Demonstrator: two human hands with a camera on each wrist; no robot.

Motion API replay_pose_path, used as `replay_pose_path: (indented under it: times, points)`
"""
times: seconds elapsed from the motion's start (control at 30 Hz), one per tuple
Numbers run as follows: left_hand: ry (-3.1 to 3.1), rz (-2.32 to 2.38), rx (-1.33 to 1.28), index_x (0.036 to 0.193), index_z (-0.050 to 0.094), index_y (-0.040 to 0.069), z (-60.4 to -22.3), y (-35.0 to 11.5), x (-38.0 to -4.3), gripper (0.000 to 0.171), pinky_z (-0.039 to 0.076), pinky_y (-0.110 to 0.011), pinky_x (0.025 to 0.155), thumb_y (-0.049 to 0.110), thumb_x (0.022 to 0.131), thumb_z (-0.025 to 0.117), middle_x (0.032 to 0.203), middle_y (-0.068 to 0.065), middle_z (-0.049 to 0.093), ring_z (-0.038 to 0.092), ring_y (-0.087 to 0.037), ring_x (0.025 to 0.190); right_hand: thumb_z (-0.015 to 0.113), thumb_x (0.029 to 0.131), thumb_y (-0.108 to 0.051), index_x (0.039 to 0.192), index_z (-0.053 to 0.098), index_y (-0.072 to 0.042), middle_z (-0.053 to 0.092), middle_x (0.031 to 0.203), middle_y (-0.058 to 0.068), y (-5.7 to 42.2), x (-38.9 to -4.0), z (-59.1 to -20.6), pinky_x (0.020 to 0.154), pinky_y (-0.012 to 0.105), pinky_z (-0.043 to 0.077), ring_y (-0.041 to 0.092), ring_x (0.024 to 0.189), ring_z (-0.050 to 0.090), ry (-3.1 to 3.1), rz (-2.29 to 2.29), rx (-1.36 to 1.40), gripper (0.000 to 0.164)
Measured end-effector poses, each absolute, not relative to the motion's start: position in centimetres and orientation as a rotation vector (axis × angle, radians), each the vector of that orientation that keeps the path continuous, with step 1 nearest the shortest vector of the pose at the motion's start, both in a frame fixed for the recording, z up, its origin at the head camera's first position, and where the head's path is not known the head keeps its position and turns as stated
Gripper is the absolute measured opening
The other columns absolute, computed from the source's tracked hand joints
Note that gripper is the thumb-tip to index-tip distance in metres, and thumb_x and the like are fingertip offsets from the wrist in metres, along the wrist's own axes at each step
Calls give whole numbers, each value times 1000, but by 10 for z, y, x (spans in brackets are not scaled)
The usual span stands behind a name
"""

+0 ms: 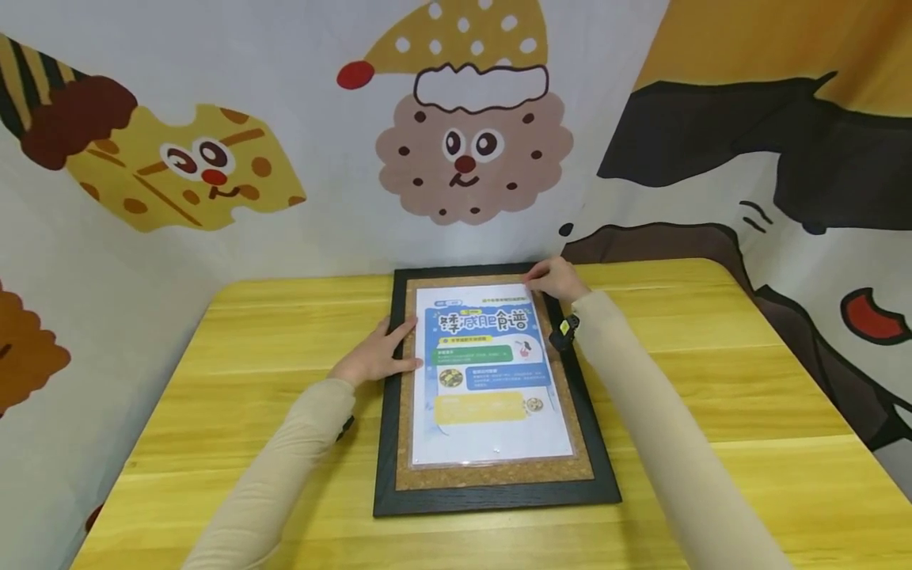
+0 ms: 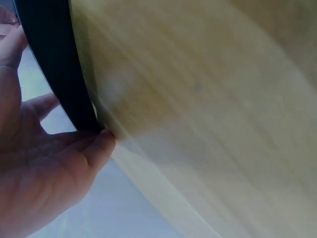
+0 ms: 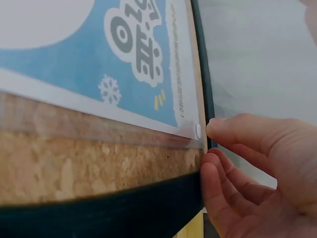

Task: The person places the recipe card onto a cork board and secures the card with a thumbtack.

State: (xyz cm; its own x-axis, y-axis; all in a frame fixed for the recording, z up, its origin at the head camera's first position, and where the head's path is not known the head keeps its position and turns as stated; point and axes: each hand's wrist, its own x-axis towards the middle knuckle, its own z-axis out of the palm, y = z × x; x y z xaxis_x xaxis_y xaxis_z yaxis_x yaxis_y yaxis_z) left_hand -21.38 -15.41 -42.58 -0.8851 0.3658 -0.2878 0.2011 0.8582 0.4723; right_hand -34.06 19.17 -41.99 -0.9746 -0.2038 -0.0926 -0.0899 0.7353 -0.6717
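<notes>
A black-framed cork board lies on the table. On its cork is a printed sheet in a clear sleeve, with Chinese lettering. My left hand rests across the board's left edge, its fingers spread and two fingertips at the sheet's left margin. Other fingertips touch the frame's outer side. At the sheet's upper right corner, my right hand has its fingers bent around a small white round-headed pin. One fingertip is against the pin's side; the far side of the contact is hidden.
The yellow wood-grain table extends on both sides of the board. Behind it hangs a white cloth printed with cartoon food. Another small white dot shows near the sheet's lower edge.
</notes>
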Motion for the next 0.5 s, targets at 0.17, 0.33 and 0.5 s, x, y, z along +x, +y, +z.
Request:
replay_pose_path:
  times: [0.17, 0.33, 0.5]
  points:
    - [2665, 620, 410, 156, 18, 13, -425, -154, -214, 85, 28, -64, 103, 46, 92, 63, 152, -36, 6, 20, -54, 135, 65, 93, -12, 108, 69, 5, 63, 108, 20, 196, -333, -418, 81, 40, 47, 30, 92, 55, 2729, -1152, -329, 23]
    - [2670, 635, 410, 156, 19, 13, -425, -153, -213, 85, 28, -65, 103, 46, 91, 64, 152, -36, 7, 20, -54, 135, 64, 94, -11, 110, 67, 6, 61, 111, 20, 200, -324, -417, 82, 39, 47, 30, 94, 54, 2690, -1212, -363, 24]
    - [2674, 643, 406, 156, 20, 13, -425, -154, -212, 85, 29, -65, 102, 47, 91, 64, 152, -36, 8, 22, -55, 134, 65, 93, -11, 110, 68, 6, 60, 110, 19, 207, -316, -414, 81, 38, 47, 29, 94, 55, 2694, -1190, -377, 24]
